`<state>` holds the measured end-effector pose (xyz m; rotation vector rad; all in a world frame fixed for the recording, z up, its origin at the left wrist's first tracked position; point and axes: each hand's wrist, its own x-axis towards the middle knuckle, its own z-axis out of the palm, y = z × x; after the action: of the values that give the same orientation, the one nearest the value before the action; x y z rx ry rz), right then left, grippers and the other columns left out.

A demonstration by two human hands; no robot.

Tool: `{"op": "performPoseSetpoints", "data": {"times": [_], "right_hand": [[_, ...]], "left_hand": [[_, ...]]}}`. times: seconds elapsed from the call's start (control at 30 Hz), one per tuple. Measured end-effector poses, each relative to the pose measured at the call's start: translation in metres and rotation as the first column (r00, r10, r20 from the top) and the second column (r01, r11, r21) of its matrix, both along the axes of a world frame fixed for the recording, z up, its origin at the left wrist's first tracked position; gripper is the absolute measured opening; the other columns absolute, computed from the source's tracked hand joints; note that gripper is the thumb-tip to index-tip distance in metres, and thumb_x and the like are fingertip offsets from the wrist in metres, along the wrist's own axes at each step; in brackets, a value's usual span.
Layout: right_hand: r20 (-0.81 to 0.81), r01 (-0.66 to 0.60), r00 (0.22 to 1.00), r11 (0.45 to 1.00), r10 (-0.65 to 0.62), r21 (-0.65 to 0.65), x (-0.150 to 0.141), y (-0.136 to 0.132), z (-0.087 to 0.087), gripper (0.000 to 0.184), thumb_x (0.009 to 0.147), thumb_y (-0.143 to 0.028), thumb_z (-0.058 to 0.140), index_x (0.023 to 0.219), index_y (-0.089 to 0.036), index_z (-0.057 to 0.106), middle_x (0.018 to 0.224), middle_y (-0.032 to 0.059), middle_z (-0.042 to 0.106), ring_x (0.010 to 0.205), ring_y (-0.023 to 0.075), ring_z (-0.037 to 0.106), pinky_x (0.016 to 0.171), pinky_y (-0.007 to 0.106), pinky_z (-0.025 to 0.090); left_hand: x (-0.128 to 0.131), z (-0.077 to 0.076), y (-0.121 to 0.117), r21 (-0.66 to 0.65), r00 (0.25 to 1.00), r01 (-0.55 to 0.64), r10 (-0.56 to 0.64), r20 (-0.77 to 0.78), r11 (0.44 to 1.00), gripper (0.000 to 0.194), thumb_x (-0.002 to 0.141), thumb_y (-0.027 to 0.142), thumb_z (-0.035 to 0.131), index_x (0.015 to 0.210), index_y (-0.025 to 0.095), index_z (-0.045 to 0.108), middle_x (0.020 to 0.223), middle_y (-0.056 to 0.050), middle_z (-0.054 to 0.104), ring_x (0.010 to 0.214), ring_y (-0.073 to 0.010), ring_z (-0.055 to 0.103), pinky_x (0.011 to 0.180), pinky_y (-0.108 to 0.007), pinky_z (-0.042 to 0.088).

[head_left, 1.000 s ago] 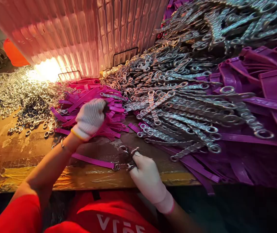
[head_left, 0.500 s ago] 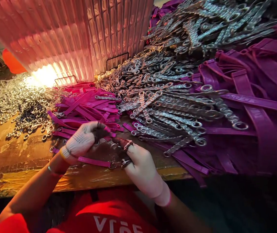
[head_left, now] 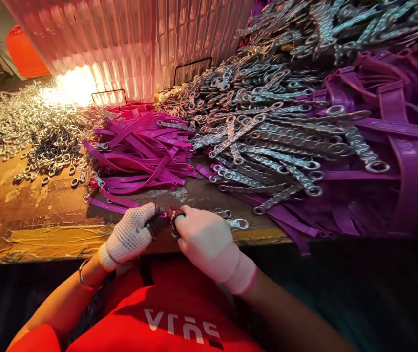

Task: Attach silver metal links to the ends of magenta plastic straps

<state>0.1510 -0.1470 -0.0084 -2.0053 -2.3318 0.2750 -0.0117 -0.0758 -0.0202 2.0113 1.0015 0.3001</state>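
Observation:
My left hand [head_left: 134,234], in a dotted white glove with dark fingertips, is closed in a pinch. A small end of a purple strap [head_left: 164,214] shows at its fingertips. My right hand [head_left: 205,239], in a white glove with dark wrapped fingertips, is closed close beside it, the fingertips nearly meeting. A silvery chain strip [head_left: 238,223] with a ring at its end sticks out behind my right hand. How strap and strip meet is hidden by my fingers. Just beyond lies a heap of purple straps [head_left: 143,151].
Loose metal links and rings [head_left: 53,146] are heaped on the left of the worn wooden table [head_left: 58,210]. Chain strips [head_left: 275,142] pile up on the right, with more purple straps [head_left: 410,161] beyond. A ribbed translucent panel [head_left: 121,49] with a bright lamp [head_left: 75,85] stands behind.
Both hands have come closer to my body and nearer each other. The strap and hook that hung between them are now mostly hidden. The view has tilted downward.

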Motion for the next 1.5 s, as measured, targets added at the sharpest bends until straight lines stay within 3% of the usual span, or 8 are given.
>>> {"op": "performPoseSetpoints", "data": {"times": [0.43,0.67,0.83,1.07,1.17,1.3,1.4,1.5], "right_hand": [[-0.004,0.099,0.995,0.966,-0.103,-0.238,-0.012,0.003,-0.007,0.022,0.082,-0.011,0.049,0.099,-0.015,0.062,0.089,0.0113,0.072,0.081,0.0267,0.069,0.064,0.031,0.044],[0.039,-0.098,0.994,0.984,0.105,-0.152,-0.011,0.003,-0.027,0.018,0.088,-0.019,0.046,0.097,-0.011,0.060,0.077,0.0150,0.071,0.075,0.0284,0.070,0.057,0.030,0.042],[0.066,-0.124,0.989,0.982,0.134,-0.142,0.001,0.010,-0.033,0.018,0.088,-0.019,0.047,0.096,-0.012,0.062,0.076,0.0134,0.071,0.074,0.0261,0.069,0.058,0.029,0.039],[0.138,-0.028,0.990,0.994,0.042,-0.103,0.032,0.025,-0.013,0.013,0.080,-0.023,0.062,0.087,-0.014,0.070,0.099,0.0153,0.069,0.096,0.0294,0.060,0.075,0.036,0.040],[0.062,0.023,0.998,0.992,-0.031,0.126,0.053,0.075,0.003,0.022,0.086,-0.027,0.058,0.098,-0.013,0.071,0.115,0.0158,0.065,0.104,0.0293,0.055,0.084,0.038,0.038],[-0.042,0.207,0.978,0.933,-0.204,0.295,0.074,0.179,0.005,0.034,0.092,-0.019,0.043,0.116,-0.009,0.065,0.110,0.0173,0.067,0.103,0.0285,0.057,0.085,0.036,0.039],[-0.011,0.208,0.977,0.955,-0.211,0.211,0.076,0.234,-0.009,0.036,0.086,-0.011,0.046,0.117,-0.006,0.064,0.113,0.0199,0.066,0.104,0.0296,0.058,0.085,0.034,0.040],[-0.008,0.192,0.981,0.958,-0.195,0.214,0.073,0.251,-0.025,0.038,0.084,-0.009,0.045,0.117,-0.006,0.063,0.114,0.0203,0.064,0.103,0.0292,0.057,0.084,0.034,0.040]], "left_hand": [[-0.013,-0.021,-0.006,-0.130,0.998,-0.032,0.039,0.058,0.991,0.023,0.088,0.024,0.051,0.071,0.013,0.062,0.063,0.002,0.057,0.059,-0.0093,0.045,0.056,-0.019,0.034],[-0.005,-0.033,-0.007,-0.039,1.000,0.008,-0.007,0.021,0.999,0.020,0.083,0.019,0.051,0.068,0.012,0.062,0.063,0.001,0.060,0.062,-0.0115,0.049,0.057,-0.021,0.034],[-0.027,-0.012,0.024,-0.012,0.971,0.207,-0.207,-0.118,0.978,0.024,0.079,0.011,0.046,0.083,0.015,0.070,0.081,-0.002,0.070,0.071,-0.0144,0.058,0.065,-0.022,0.043],[-0.101,0.027,0.062,0.129,0.960,-0.238,0.253,-0.120,0.963,0.031,0.083,0.041,0.061,0.100,0.018,0.073,0.089,-0.005,0.073,0.073,-0.0170,0.062,0.060,-0.023,0.047],[-0.084,0.018,0.053,-0.268,0.858,-0.465,0.504,0.096,0.844,0.033,0.082,0.045,0.065,0.099,0.017,0.069,0.074,-0.002,0.066,0.051,-0.0091,0.051,0.042,-0.017,0.036],[-0.032,-0.004,0.041,-0.881,0.685,-0.147,0.689,0.237,0.449,0.036,0.076,0.044,0.071,0.097,0.016,0.063,0.062,0.003,0.054,0.037,-0.0023,0.030,0.032,-0.014,0.020],[-0.008,-0.011,0.041,-0.978,0.667,0.091,0.718,0.198,0.186,0.041,0.072,0.046,0.072,0.094,0.012,0.064,0.073,-0.004,0.059,0.049,-0.0068,0.048,0.036,-0.014,0.030],[-0.002,-0.010,0.042,-0.983,0.699,0.127,0.690,0.185,0.135,0.038,0.070,0.040,0.073,0.091,0.010,0.063,0.074,-0.006,0.059,0.060,-0.0117,0.056,0.040,-0.015,0.036]]}}
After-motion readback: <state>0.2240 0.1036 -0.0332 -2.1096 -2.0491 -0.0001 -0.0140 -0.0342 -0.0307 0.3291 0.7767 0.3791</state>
